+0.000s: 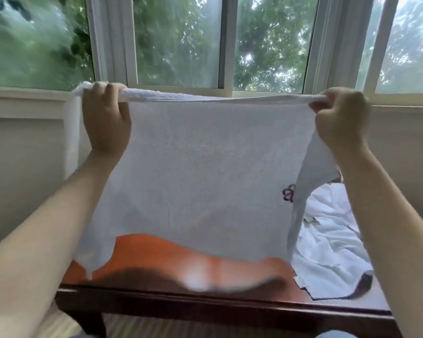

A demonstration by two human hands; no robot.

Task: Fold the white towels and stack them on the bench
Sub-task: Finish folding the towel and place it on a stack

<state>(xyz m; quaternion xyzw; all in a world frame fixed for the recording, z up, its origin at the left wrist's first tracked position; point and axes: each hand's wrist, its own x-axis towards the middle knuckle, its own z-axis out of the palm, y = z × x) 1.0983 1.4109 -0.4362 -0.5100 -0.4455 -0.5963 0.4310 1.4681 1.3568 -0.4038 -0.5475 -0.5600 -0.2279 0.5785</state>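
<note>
while left hand and right hand grip the towel taut mid-frame, its bunched right corner probably skews the fold.

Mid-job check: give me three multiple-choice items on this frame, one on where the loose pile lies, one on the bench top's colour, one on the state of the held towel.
1. Where does the loose white pile lie?
A. on the bench's right part
B. on the floor
C. on the windowsill

2. What colour is the bench top?
A. green
B. orange
C. black

3. What state is the towel in?
A. folded on the bench
B. rolled up
C. held spread in the air

Answers: 1 A, it lies on the bench beside the right forearm. 2 B, orange shows below the towel. 3 C, the left hand and right hand grip its top edge.
</note>
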